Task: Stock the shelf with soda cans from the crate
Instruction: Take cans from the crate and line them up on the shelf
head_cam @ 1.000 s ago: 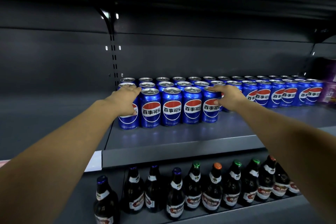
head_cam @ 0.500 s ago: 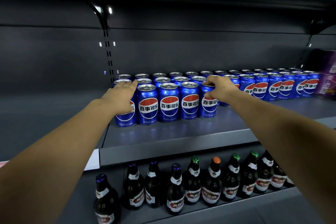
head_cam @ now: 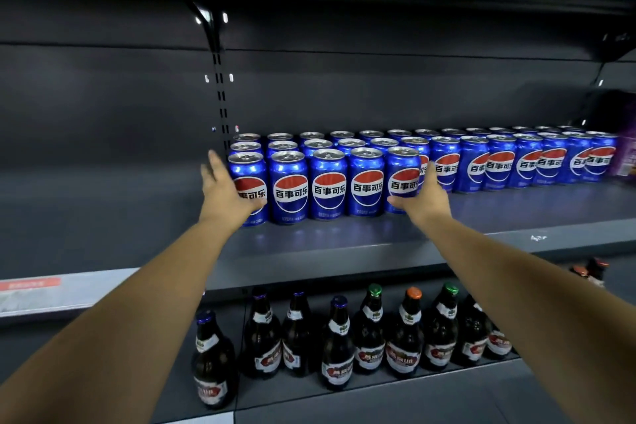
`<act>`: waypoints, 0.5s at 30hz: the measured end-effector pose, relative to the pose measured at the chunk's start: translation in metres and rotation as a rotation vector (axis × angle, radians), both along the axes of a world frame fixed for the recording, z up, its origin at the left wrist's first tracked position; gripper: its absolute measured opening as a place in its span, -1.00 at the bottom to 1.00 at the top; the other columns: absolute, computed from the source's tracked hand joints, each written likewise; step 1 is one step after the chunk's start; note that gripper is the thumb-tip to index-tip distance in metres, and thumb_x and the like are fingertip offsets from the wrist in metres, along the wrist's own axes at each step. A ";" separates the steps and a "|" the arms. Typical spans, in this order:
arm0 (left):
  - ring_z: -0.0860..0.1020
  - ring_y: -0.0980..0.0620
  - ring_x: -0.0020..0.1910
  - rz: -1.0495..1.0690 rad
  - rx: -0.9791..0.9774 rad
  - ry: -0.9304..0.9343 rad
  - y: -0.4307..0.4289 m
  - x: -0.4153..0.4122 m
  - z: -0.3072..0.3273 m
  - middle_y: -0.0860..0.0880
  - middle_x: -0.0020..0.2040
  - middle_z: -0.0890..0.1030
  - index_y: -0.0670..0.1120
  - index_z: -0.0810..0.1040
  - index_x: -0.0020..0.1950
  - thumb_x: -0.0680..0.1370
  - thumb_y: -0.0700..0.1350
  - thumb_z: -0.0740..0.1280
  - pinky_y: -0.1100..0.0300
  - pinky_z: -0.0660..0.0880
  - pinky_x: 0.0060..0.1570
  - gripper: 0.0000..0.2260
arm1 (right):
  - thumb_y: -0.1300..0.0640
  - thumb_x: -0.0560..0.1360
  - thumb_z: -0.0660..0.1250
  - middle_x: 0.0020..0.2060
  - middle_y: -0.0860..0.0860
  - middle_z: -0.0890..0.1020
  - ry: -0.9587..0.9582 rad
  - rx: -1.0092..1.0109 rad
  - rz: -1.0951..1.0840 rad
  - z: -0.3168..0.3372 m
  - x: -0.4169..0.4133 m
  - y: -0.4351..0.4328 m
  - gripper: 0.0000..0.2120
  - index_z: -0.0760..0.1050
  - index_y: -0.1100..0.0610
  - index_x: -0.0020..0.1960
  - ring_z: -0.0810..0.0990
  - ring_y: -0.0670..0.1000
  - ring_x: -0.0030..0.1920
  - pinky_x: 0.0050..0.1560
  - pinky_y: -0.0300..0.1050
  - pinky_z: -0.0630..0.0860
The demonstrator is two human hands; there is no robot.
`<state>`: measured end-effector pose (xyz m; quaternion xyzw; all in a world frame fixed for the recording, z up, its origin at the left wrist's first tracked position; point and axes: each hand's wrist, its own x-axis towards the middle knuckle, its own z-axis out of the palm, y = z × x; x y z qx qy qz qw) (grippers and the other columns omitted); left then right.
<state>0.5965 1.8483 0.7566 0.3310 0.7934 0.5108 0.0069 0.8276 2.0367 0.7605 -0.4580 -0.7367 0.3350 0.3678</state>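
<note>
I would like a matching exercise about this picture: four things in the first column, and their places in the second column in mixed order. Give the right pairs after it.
Column one:
1 left hand
2 right hand
3 dark bottles
4 purple package

Column two:
A on the lower shelf
B far right, past the last cans
C against the leftmost front can
D against the rightmost front can

Pairs: 1-C; 2-D; 3-A; 4-B
</note>
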 end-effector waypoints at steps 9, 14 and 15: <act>0.47 -0.15 0.25 0.023 -0.046 -0.149 0.000 0.007 -0.010 -0.19 0.28 0.49 -0.25 0.30 0.32 0.43 -0.20 0.48 0.11 0.40 0.12 -0.45 | 0.10 0.46 0.44 0.35 0.12 0.45 0.020 -0.115 -0.080 -0.004 -0.004 0.008 -0.34 0.26 0.19 0.47 0.42 0.11 0.34 0.23 -0.09 0.37; 0.46 -0.17 0.27 0.025 -0.136 -0.122 0.000 0.009 -0.006 -0.21 0.30 0.46 -0.26 0.24 0.35 0.46 -0.17 0.45 0.06 0.41 0.16 -0.42 | 0.07 0.48 0.41 0.35 0.11 0.45 -0.089 -0.112 -0.084 -0.003 -0.003 0.009 -0.33 0.20 0.16 0.50 0.41 0.13 0.35 0.20 -0.07 0.39; 0.45 -0.18 0.28 0.034 -0.162 -0.113 0.000 0.009 -0.006 -0.21 0.31 0.45 -0.26 0.20 0.39 0.46 -0.14 0.45 0.05 0.41 0.16 -0.38 | 0.06 0.50 0.39 0.34 0.12 0.46 -0.123 -0.105 -0.086 -0.002 -0.004 0.008 -0.36 0.22 0.16 0.49 0.41 0.14 0.34 0.17 -0.05 0.40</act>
